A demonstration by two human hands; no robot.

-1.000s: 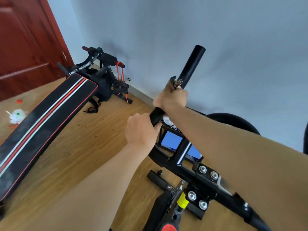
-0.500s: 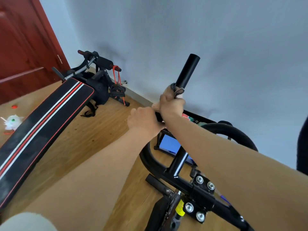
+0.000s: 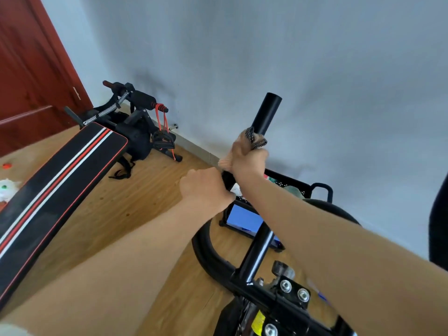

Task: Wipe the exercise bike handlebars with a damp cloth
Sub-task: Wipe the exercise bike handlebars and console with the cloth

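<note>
Wiping up handlebar (image 3: 266,112): right hand (image 3: 248,158) gripped cloth (image 3: 253,138) on bar, slid higher than before; left hand (image 3: 206,187) held bar below; top end not wiped yet

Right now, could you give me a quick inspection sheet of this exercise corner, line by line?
Surface: wooden floor, small bits of litter at the far left.
Job's things: black handlebar angled up; dark patterned cloth wrapped round it.
Clutter: sit-up bench on the left; black basket by the wall; a lit blue screen.
Hands: right hand clamps the cloth on the bar; left hand grips the bar just below.
Cables: red bands hanging from the bench frame.
Surroundings: grey wall, red door.
</note>
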